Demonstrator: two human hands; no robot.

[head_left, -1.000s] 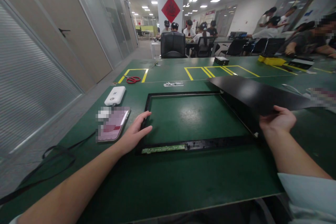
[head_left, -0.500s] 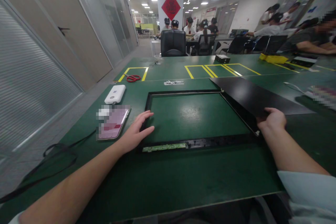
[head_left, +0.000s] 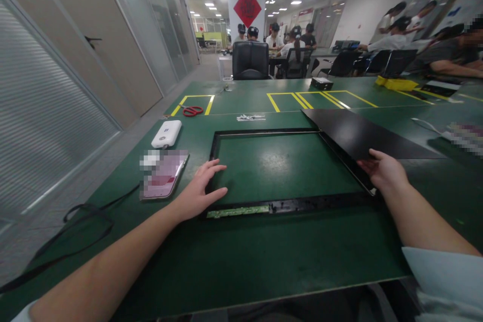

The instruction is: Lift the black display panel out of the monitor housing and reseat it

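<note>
A thin black rectangular frame (head_left: 264, 132) lies on the green table, with a strip of green circuit board (head_left: 238, 211) along its near side. My left hand (head_left: 202, 188) is at the frame's left side, thumb and fingers spread, holding nothing. A flat black panel (head_left: 362, 133) slants over the frame's right side, its far right part reaching past the frame. My right hand (head_left: 385, 171) is closed on the panel's near edge, close to the frame's near right corner. Some of its fingertips are hidden by the panel.
A phone (head_left: 162, 178) and a white power bank (head_left: 166, 134) lie to the left, with a black strap (head_left: 86, 226) beside them. Red scissors (head_left: 192, 110) and small white pieces (head_left: 251, 117) lie farther back. Several people sit or stand beyond the table.
My right hand has shifted slightly left along the panel's near edge, and the panel's near right edge has risen a little. My left hand has moved slightly right, its fingers still spread.
</note>
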